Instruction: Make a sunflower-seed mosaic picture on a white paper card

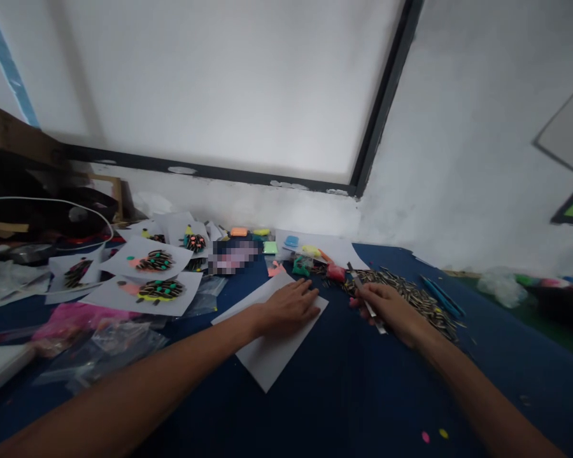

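Note:
My left hand (pixel 289 308) lies flat, fingers stretched, on a blank white sheet of paper (pixel 267 364) on the blue tabletop. In my right hand (pixel 384 305) is a narrow, flat, silvery strip (pixel 367 300), gripped between thumb and fingers and slanting across them; its exact kind cannot be made out. Just behind and right of that hand spreads a heap of striped, seed-like pieces (pixel 417 296). Small packets of green clay (pixel 302 265) and red clay (pixel 335 273) sit between the sheet and the heap.
White sheets with hedgehog-like pictures (pixel 160 290) overlap at the left, beside clear plastic bags (pixel 109 350). Blue tweezers (pixel 443 296) lie right of the heap. More coloured clay packs (pixel 239 232) line the wall. Pink and yellow dots (pixel 425 437) lie near the front.

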### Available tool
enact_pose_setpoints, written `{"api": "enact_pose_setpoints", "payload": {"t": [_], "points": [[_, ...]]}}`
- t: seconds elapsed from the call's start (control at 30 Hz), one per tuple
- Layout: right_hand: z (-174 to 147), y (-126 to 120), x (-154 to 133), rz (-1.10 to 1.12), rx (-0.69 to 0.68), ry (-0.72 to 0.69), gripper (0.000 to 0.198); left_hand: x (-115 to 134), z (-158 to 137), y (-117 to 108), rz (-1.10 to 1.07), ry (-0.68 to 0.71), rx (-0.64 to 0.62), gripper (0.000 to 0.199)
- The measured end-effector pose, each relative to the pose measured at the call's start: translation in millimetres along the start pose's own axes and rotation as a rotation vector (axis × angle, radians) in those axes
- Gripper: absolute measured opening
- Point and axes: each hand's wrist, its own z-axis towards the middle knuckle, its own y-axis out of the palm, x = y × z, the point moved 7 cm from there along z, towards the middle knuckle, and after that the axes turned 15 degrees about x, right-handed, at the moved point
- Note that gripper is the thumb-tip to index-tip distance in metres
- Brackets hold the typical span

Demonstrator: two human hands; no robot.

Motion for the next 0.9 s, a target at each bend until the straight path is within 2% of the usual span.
{"api": "enact_pose_setpoints", "payload": {"t": [0.17,0.37,0.47,0.57,0.67,0.9], "points": [[-6.6,-4.6,-5.7,-0.238,-0.041,-0.163,0.022,4.5,-3.2,-4.3,-0.047,0.021,-0.053,0.06],[-16.5,-6.1,-11.7,-0.504,-0.005,-0.352,0.014,14.3,-5.8,-12.9,-0.146,0.121,-0.065,0.064],[-22.1,-3.4,-12.3,-0.591,-0.041,-0.404,0.019,12.1,-4.5,-13.0,-0.075,0.041,-0.029,0.066],[-25.5,-2.6,-12.8,-0.662,-0.059,-0.43,0.027,8.9,-5.4,-5.0,-0.032,-0.084,-0.045,0.077],[-26.9,-2.9,-11.5,-0.715,-0.071,-0.428,0.029,9.9,-6.8,2.0,-0.044,-0.113,-0.071,0.087],[-26.4,-8.3,-8.4,-0.806,-0.026,-0.396,0.023,17.6,-6.4,-7.2,-0.157,0.148,-0.096,0.085]]}}
